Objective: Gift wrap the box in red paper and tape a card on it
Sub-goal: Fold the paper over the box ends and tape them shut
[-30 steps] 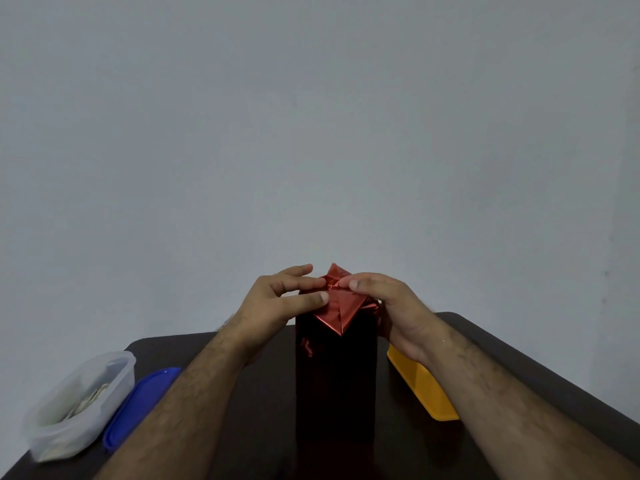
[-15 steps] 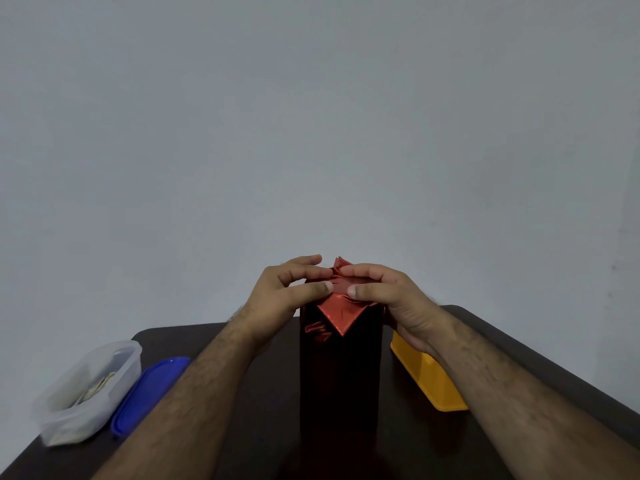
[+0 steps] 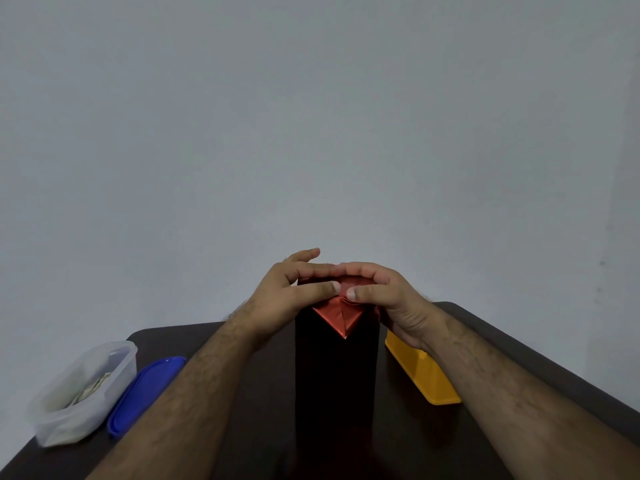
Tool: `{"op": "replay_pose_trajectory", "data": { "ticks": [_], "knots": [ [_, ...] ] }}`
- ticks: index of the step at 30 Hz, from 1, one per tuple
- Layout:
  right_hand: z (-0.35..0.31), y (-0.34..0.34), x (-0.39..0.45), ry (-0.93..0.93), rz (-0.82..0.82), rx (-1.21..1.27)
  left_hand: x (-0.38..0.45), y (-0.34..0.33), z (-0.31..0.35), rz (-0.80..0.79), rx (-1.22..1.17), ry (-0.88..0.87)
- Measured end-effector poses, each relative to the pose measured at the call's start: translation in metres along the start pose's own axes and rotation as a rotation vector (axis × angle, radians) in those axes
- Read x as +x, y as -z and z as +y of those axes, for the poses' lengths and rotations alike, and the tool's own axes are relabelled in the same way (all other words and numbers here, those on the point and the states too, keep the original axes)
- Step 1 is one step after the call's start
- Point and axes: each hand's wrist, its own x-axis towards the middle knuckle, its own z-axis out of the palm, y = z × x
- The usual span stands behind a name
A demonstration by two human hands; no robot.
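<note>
1. A tall box [image 3: 336, 375] wrapped in red paper [image 3: 337, 318] stands upright at the middle of the dark table [image 3: 408, 441], near its front edge; its near face is in deep shadow and looks almost black.
2. At the top end of the box the paper is folded into a triangular flap whose point hangs down over the near face, catching the light in a brighter red.
3. The left hand [image 3: 284, 292] comes in from the left and lies on the top of the box, its thumb pressing the folded paper and its fingers stretched across the top.
4. The right hand [image 3: 384, 294] comes in from the right, fingers curved over the top end and thumb pressed on the fold just above the flap, so it clamps the paper against the box.
5. The two thumbs nearly meet tip to tip at the middle of the fold, and the fingertips of both hands touch above it.
6. A yellow container [image 3: 424, 375] lies on the table just right of the box, partly behind the right wrist.
7. A blue lid [image 3: 145, 393] lies on the table to the left, beside the left forearm.
8. A clear plastic tub [image 3: 83, 393] sits just left of the lid at the table's left edge, with some pale contents that cannot be made out.
9. A plain grey wall [image 3: 311, 116] fills the view behind the table.
</note>
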Motion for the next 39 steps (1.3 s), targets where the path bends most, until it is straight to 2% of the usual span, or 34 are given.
{"op": "replay_pose_trajectory", "data": {
  "ticks": [14,34,36,39],
  "knots": [
    [0.015,-0.001,0.008,-0.013,0.109,0.028,0.001,0.001,-0.002,-0.003,0.075,0.027],
    [0.011,0.009,-0.001,-0.016,0.117,-0.052,0.004,0.0,-0.004,0.001,0.105,0.036],
    [0.012,0.013,-0.003,-0.041,0.183,-0.088,0.004,0.0,-0.004,0.0,0.104,0.035],
    [0.02,0.032,-0.009,-0.145,0.484,-0.244,0.002,0.0,-0.002,-0.011,0.115,0.044]
  ]
}}
